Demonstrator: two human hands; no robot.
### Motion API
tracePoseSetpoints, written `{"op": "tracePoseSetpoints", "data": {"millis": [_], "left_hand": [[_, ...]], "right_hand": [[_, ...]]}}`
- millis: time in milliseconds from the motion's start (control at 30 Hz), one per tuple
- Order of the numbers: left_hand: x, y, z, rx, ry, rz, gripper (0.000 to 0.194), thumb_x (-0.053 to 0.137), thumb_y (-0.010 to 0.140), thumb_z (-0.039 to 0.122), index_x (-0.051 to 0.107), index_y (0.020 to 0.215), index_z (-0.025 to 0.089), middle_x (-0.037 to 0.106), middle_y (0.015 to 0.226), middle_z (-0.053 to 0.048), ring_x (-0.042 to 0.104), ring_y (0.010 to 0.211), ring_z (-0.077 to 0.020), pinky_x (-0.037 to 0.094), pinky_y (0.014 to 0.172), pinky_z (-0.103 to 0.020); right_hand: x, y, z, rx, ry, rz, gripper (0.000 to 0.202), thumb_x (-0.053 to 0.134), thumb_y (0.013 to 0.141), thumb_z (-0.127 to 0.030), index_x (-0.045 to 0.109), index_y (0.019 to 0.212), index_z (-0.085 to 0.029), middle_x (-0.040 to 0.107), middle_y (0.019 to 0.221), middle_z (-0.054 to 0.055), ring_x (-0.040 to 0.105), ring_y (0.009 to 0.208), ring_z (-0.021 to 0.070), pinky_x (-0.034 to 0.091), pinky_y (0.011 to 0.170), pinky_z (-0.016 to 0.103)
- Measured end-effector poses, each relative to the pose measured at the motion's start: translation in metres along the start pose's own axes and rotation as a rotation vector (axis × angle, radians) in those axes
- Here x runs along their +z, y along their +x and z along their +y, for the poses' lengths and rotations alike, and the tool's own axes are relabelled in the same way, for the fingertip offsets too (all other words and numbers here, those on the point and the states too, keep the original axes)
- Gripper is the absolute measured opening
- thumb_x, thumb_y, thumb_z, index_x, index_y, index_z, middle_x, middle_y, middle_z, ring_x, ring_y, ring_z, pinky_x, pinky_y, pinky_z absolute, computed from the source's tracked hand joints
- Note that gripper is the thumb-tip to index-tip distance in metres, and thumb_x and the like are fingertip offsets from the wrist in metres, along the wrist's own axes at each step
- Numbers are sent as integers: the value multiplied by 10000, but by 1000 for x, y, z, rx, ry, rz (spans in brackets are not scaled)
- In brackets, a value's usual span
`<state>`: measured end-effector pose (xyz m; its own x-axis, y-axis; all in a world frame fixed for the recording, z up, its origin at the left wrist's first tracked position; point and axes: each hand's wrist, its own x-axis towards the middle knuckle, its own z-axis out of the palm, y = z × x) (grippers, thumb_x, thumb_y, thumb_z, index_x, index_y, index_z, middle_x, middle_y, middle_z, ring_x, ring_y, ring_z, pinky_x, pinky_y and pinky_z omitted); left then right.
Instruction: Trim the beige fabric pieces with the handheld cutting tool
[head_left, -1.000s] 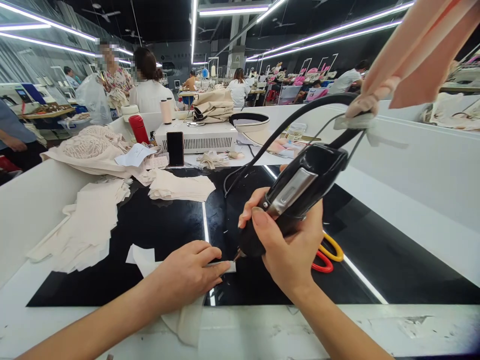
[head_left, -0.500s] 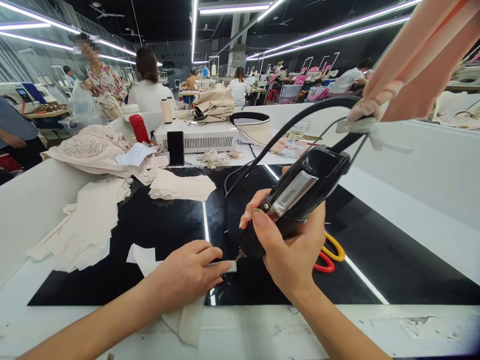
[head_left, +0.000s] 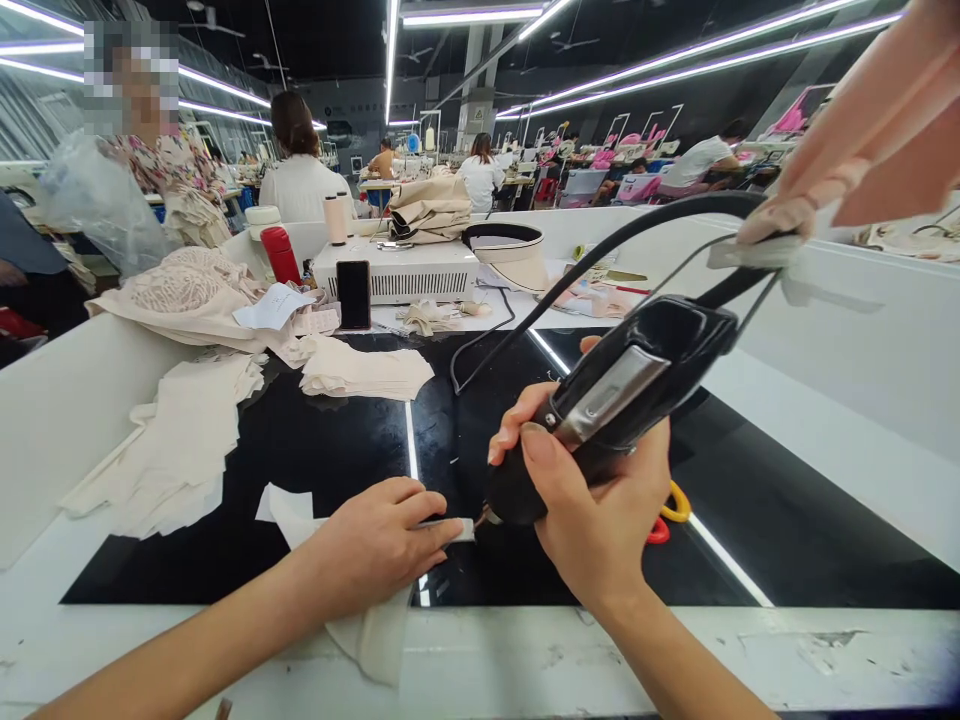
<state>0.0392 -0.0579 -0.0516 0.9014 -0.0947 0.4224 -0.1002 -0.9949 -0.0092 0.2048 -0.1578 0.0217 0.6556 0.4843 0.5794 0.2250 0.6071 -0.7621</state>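
My right hand [head_left: 592,500] is wrapped round a black corded hand tool [head_left: 622,390] with a silver metal plate on its side. Its short metal tip [head_left: 486,518] points down to the left, at the end of a narrow pale strip [head_left: 463,530]. My left hand [head_left: 382,545] lies low over the black board, its fingers close together, pinning the strip down. Pale fabric [head_left: 289,512] shows left of this hand, and more fabric [head_left: 371,640] hangs below it over the front edge. Scissors with a yellow handle [head_left: 679,503] and a red one are partly hidden behind my right wrist.
A black board [head_left: 300,450] covers the white table. Stacked cream fabric pieces [head_left: 367,368] and a looser pile [head_left: 180,430] lie left. Behind stand a phone [head_left: 353,295], a white vented box [head_left: 405,275], a red bottle [head_left: 280,255] and a visor [head_left: 510,255]. People work beyond.
My right hand and the tool have shifted slightly right, the tool's rear end most, covering more of the scissors. My left hand stays on the strip. A person at back left has moved left.
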Motion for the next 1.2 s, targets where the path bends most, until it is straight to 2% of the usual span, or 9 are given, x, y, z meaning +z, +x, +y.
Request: {"op": "tracePoseSetpoints", "data": {"millis": [400,633,833,1033,1200], "left_hand": [[-5,0,-1,-57,-117,89,249,474,1153,206,712,1216,169,748,1088,-62,694,947,-192,638,848,-320],[-6,-11,0,-47,-111,101,217,483,1146,146,700,1145,159,757,1072,-52,714,966,-170,622,985,-337],[-11,-18,3,-77,-101,93,227,472,1139,121,696,1141,158,738,1027,-51,697,932,-173,618,991,-347],[-7,-20,3,-83,-113,119,230,463,1143,132,691,1137,157,735,1024,-53,702,922,-174,621,968,-331],[1,-22,1,-76,-87,115,198,500,1128,120,695,1142,153,740,1037,-58,702,951,-177,619,970,-342]], "right_hand": [[-1,-5,0,-6,-21,-27,304,809,850,-222,599,1053,-308,709,848,-69,664,600,117,624,543,245],[1,-6,-3,-13,-3,-26,392,844,817,-192,595,1097,-308,711,849,-60,674,595,121,630,550,246],[-1,-6,-2,-14,-22,-12,381,861,817,-236,609,1095,-304,707,831,-56,673,603,135,616,530,254],[4,-2,0,-5,23,1,351,833,824,-182,612,1068,-303,719,850,-73,663,581,116,609,532,253],[16,0,7,1,28,5,318,831,825,-209,596,1021,-296,720,825,-78,652,578,118,591,524,258]]}}
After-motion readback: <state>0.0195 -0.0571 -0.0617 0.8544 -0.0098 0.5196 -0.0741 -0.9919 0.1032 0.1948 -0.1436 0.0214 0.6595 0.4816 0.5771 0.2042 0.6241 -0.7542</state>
